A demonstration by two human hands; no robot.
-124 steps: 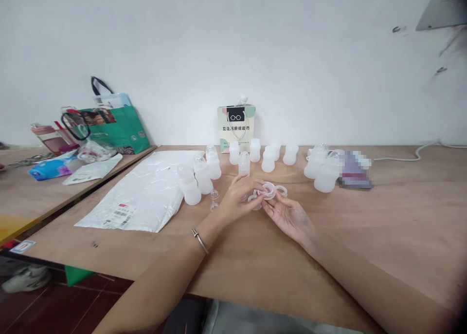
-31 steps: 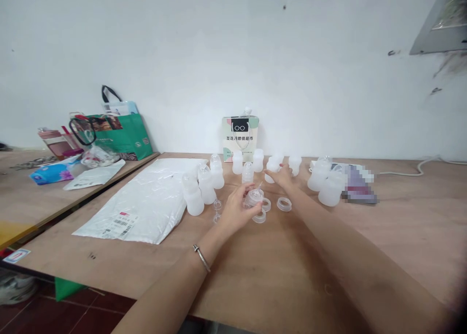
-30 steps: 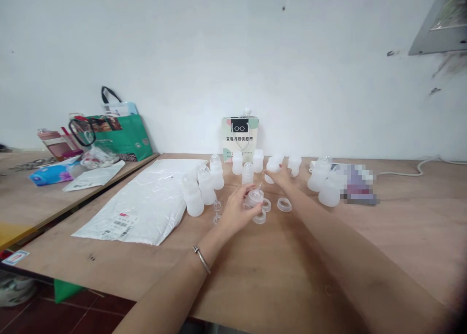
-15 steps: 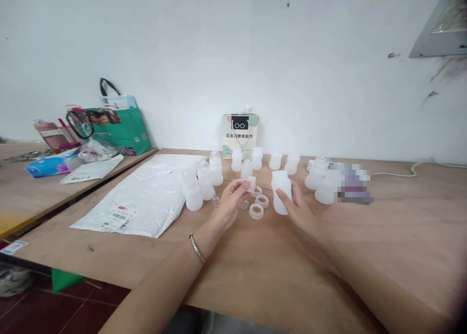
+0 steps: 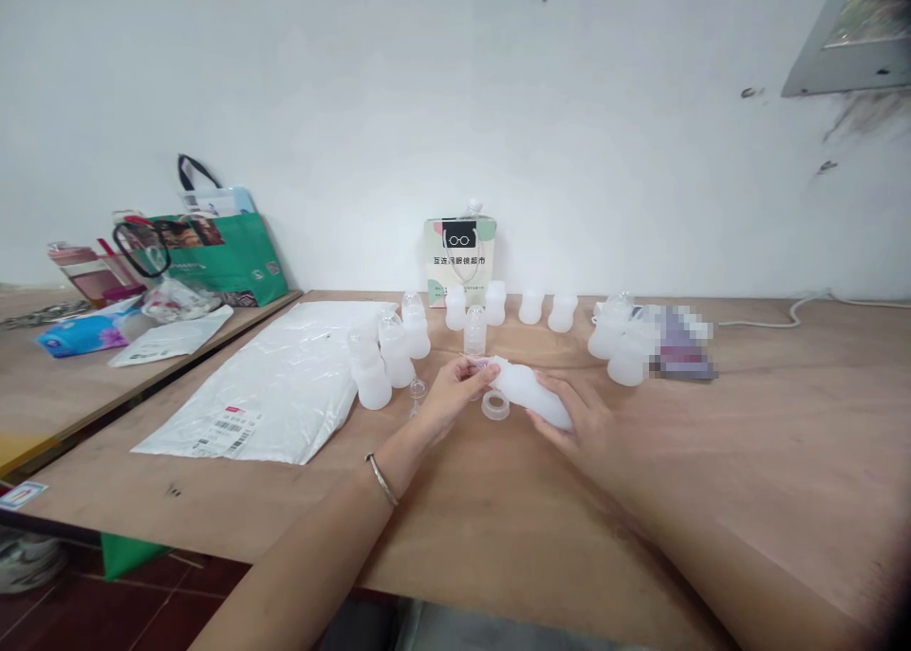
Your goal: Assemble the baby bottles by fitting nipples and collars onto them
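My right hand [image 5: 580, 423] is wrapped round a frosted white baby bottle [image 5: 532, 393], tilted with its mouth to the left. My left hand [image 5: 455, 390] pinches a small translucent bottle part [image 5: 481, 362] at the bottle's mouth; its exact kind is unclear and fingers partly hide it. Just below the hands lies a translucent screw ring [image 5: 496, 405]. Left of my left hand are small clear pieces [image 5: 418, 388]. Behind the hands stands a small bottle with a clear cap [image 5: 474, 331].
Capped bottles [image 5: 370, 371] stand beside a white plastic mailer [image 5: 249, 385]. Uncapped bottles [image 5: 530, 306] line the back near a paper bag [image 5: 461, 262]. More bottles [image 5: 627, 357] stand at right by a blurred purple item [image 5: 679, 345]. A green bag [image 5: 242, 257] sits on the left table.
The bottle in my right hand has gone from upright to tilted and moved left, so its mouth meets the part in my left hand. The view has shifted slightly.
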